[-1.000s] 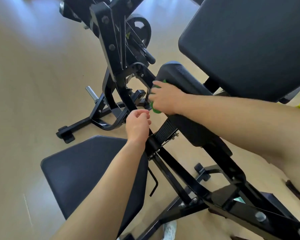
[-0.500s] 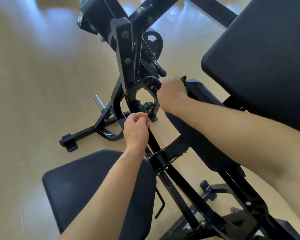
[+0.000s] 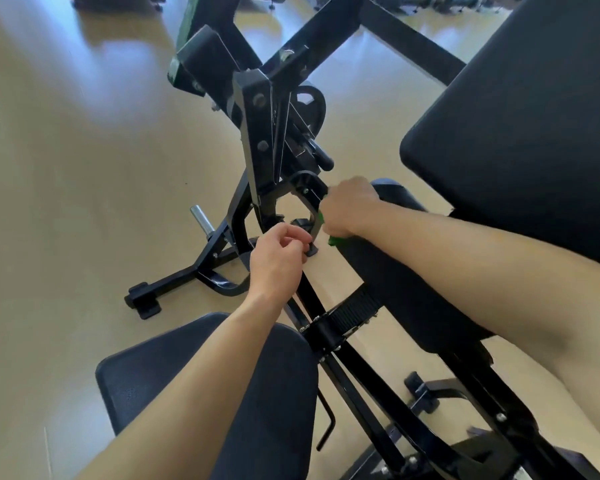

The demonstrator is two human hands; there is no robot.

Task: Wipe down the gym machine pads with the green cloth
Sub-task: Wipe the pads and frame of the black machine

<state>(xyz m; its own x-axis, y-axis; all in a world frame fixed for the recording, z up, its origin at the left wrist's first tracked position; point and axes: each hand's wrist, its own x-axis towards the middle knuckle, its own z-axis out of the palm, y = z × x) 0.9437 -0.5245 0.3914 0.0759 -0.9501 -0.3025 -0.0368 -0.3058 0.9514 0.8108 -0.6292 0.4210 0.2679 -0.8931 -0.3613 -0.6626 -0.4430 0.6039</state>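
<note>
My right hand (image 3: 349, 206) is closed on the green cloth (image 3: 336, 240), pressing it against the far end of the long black roller pad (image 3: 395, 278). Only small green edges of the cloth show under the hand. My left hand (image 3: 279, 259) hovers just left of the machine's black frame bar (image 3: 312, 296), fingers curled loosely, and I cannot see it gripping anything. A large flat black pad (image 3: 520, 140) fills the upper right. The black seat pad (image 3: 174, 368) lies at the bottom, partly under my left forearm.
The black steel frame (image 3: 260, 133) rises in the middle, with a weight plate (image 3: 309, 105) and a chrome peg (image 3: 201, 220) on its left foot. Beige floor (image 3: 66, 202) spreads to the left. Frame bars and bolts crowd the lower right.
My right hand has slid the cloth along the end of the roller pad. My left hand has let go of the frame bar and loosened its fingers. The view has tilted up.
</note>
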